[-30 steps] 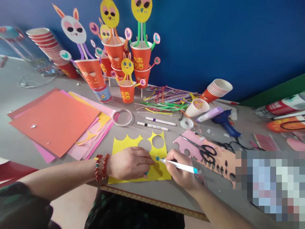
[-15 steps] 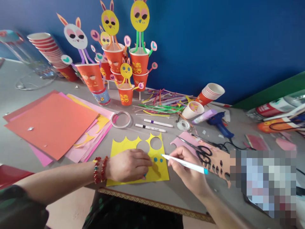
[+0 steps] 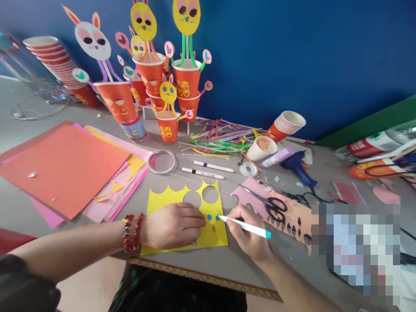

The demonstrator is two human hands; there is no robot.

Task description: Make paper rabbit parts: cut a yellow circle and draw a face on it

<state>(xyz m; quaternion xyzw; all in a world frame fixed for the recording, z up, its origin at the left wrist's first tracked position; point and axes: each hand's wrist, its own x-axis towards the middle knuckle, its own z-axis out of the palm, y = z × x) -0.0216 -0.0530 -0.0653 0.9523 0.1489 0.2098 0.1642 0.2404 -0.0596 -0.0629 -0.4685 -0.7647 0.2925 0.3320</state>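
My right hand (image 3: pixel 248 234) is closed round a white marker (image 3: pixel 248 226) with a teal end. Its tip is at the right one of two small blue dots (image 3: pixel 209 217) on the yellow paper (image 3: pixel 211 236). Scalloped cuts run along the paper's top edge, and a round hole is at its upper right. My left hand (image 3: pixel 173 224), with red bead bracelets (image 3: pixel 132 232) at the wrist, presses on the paper left of the dots, fingers curled. A small teal bit (image 3: pixel 195 239) shows by its thumb; the rest of it is hidden.
Two markers (image 3: pixel 203 173) and a tape roll (image 3: pixel 161 161) lie beyond the paper. Orange sheets (image 3: pixel 65 160) are stacked left. Red cups (image 3: pixel 168 129) bearing rabbit figures stand at the back. On the right are scissors (image 3: pixel 276 210), pink paper scraps (image 3: pixel 247 190) and a blue glue gun (image 3: pixel 300 169).
The marker tip has moved slightly down onto the right dot, and the marker's tail has swung left. My left hand keeps its place on the paper. The whole view has shifted a little.
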